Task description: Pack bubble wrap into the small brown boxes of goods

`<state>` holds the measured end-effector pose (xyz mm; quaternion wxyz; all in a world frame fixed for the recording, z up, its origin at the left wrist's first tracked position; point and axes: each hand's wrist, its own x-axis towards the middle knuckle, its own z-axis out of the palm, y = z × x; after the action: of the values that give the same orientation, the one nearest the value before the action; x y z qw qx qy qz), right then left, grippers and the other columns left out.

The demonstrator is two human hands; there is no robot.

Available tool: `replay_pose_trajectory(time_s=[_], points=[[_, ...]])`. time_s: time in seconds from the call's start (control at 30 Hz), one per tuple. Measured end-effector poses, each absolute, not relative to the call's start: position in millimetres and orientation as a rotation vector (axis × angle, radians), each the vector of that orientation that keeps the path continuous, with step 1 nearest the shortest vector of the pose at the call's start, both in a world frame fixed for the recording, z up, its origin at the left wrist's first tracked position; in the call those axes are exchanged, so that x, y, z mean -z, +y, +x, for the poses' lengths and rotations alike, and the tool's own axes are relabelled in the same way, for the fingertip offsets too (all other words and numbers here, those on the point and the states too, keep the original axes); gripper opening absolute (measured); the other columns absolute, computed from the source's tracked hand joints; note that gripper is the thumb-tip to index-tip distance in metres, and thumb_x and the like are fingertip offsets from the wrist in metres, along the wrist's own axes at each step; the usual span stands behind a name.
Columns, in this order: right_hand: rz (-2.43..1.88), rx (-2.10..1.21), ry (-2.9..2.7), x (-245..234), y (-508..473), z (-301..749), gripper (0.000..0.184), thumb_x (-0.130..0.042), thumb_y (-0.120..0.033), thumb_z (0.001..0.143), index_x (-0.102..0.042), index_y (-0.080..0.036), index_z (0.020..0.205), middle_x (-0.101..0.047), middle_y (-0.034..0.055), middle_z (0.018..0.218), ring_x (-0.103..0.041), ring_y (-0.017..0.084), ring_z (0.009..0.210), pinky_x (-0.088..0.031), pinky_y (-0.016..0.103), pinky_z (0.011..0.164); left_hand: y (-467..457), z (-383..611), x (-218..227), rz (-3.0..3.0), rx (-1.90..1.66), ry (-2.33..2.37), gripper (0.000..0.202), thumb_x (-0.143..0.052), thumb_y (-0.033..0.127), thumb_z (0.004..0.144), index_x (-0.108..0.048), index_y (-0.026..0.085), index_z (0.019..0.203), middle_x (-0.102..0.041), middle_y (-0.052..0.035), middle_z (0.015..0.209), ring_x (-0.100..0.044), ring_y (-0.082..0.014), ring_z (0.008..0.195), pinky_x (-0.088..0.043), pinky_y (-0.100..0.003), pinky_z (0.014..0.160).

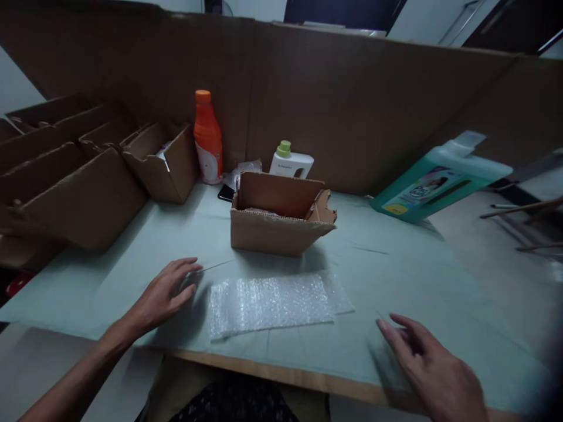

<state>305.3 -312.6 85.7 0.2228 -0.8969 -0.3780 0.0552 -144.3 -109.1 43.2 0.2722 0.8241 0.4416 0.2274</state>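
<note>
A sheet of bubble wrap (270,303) lies flat on the pale green table cover (396,269) in front of me. My left hand (165,293) rests on the cover just left of the sheet, fingers stretched out, holding nothing. My right hand (428,366) hovers low to the right of the sheet, fingers extended and apart, empty. Behind the sheet stands a small open cardboard box (277,220) with its flaps up.
An orange bottle (207,138) and a white bottle with a green cap (290,161) stand at the back by a cardboard wall (352,105). A large teal jug (440,179) leans at the right. Several open cardboard boxes (88,176) crowd the left. A dark phone (226,193) lies behind the small box.
</note>
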Motion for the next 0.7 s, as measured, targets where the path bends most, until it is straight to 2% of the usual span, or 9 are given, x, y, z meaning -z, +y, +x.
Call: replay_pose_trajectory(time_s=[0.1,0.17,0.2,0.33,0.43,0.7], points=[[-2.098,-0.29,-1.23,-90.9,-251.1,298.2,0.055,-0.065,-0.064,0.075,-0.071,-0.025,0.113,-0.078,0.0108,0.101,-0.072,0.028,0.082,-0.053,0.039,0.071,-88.1,-96.6,-45.6,1.916,-0.763,1.193,0.071,-0.064,0.046,0.088,-0.042,0.025,0.153,-0.049,-0.0146,0.154,-0.055,-0.0337,0.133,-0.055,-0.046,0.1],[-1.863,-0.492,-1.31,-81.2,-194.8,286.3,0.064,-0.072,-0.057,0.07,-0.066,-0.021,0.122,-0.075,0.0129,0.118,-0.071,0.03,0.098,-0.055,0.038,0.074,-72.8,-58.1,-39.2,1.787,-0.839,1.123,0.09,-0.07,0.047,0.082,-0.03,0.021,0.158,-0.042,-0.0185,0.158,-0.051,-0.0353,0.138,-0.05,-0.049,0.107],[-1.793,-0.581,-1.322,-73.6,-168.2,281.0,0.064,-0.075,-0.053,0.067,-0.065,-0.019,0.121,-0.075,0.0128,0.115,-0.071,0.03,0.095,-0.055,0.037,0.072,-65.7,-40.9,-34.7,1.747,-0.866,1.08,0.094,-0.071,0.045,0.08,-0.028,0.02,0.159,-0.042,-0.0193,0.158,-0.05,-0.0355,0.138,-0.048,-0.051,0.109],[-1.76,-0.682,-1.285,-44.1,-101.4,274.6,0.053,-0.077,-0.051,0.064,-0.066,-0.018,0.104,-0.076,0.0096,0.089,-0.069,0.028,0.077,-0.053,0.038,0.063,-43.7,-0.4,-21.2,1.687,-0.953,1.049,0.08,-0.067,0.037,0.083,-0.035,0.019,0.154,-0.054,-0.016,0.145,-0.051,-0.0328,0.136,-0.042,-0.051,0.115],[-1.76,-0.66,-1.274,-35.7,-85.4,283.0,0.053,-0.079,-0.05,0.064,-0.065,-0.017,0.104,-0.075,0.0112,0.092,-0.068,0.03,0.08,-0.054,0.041,0.067,-31.0,7.9,-20.7,1.668,-1.004,1.087,0.07,-0.063,0.032,0.085,-0.04,0.021,0.151,-0.058,-0.0131,0.141,-0.053,-0.0301,0.133,-0.041,-0.05,0.115],[-1.729,-0.639,-1.291,-35.3,-62.5,293.6,0.056,-0.079,-0.045,0.065,-0.065,-0.015,0.11,-0.075,0.0118,0.098,-0.067,0.028,0.086,-0.055,0.04,0.074,-8.3,27.9,-26.1,1.649,-1.037,1.109,0.064,-0.055,0.025,0.088,-0.041,0.02,0.15,-0.059,-0.0127,0.14,-0.053,-0.026,0.134,-0.04,-0.046,0.117]])
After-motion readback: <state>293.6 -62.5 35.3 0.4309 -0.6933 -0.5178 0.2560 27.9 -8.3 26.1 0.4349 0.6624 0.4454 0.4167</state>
